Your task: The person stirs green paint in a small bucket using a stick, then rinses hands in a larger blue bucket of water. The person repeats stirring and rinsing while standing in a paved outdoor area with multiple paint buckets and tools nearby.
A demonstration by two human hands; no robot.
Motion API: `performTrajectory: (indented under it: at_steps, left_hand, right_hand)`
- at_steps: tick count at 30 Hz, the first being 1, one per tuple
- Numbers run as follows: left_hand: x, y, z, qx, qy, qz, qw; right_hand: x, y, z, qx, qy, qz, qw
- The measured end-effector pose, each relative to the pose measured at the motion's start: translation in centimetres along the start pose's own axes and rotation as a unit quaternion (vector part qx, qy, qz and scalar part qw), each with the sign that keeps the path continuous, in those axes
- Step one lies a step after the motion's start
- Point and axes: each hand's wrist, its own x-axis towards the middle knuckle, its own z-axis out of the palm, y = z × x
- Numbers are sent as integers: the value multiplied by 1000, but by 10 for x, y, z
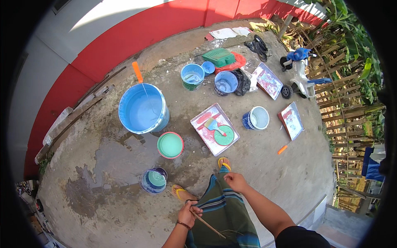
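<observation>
My left hand (190, 214) is closed around a thin wooden stick (211, 227), which slants down to the right in front of the dark green striped sarong (221, 206) I wear. My right hand (235, 182) hangs over the sarong with curled fingers; what they hold, if anything, is hidden. Left of my sandalled feet stands a dark bucket (149, 186) with pale green paint. Beyond it is a red-rimmed tub of green paint (170, 145). A paint-smeared tray (206, 139) ahead carries a wide paintbrush (215, 126) and a round green lid (224, 135).
A large blue bucket (162, 120) with an orange-handled tool stands at left. More paint buckets (254, 118), a green roller tray (218, 57) and two stained trays (292, 120) lie farther off. A ride-on toy (304, 76) is by the bamboo fence (345, 124); a red-and-white wall (95, 53) curves behind.
</observation>
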Motion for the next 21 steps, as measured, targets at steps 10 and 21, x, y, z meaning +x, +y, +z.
performTrajectory:
  at_steps: [10, 21]
  left_hand:
    - [169, -151, 9, 8, 94, -160, 983]
    - [514, -25, 180, 223, 87, 143, 960]
  right_hand:
    - [372, 228, -35, -268, 87, -41, 959]
    - [501, 215, -20, -452, -4, -51, 891]
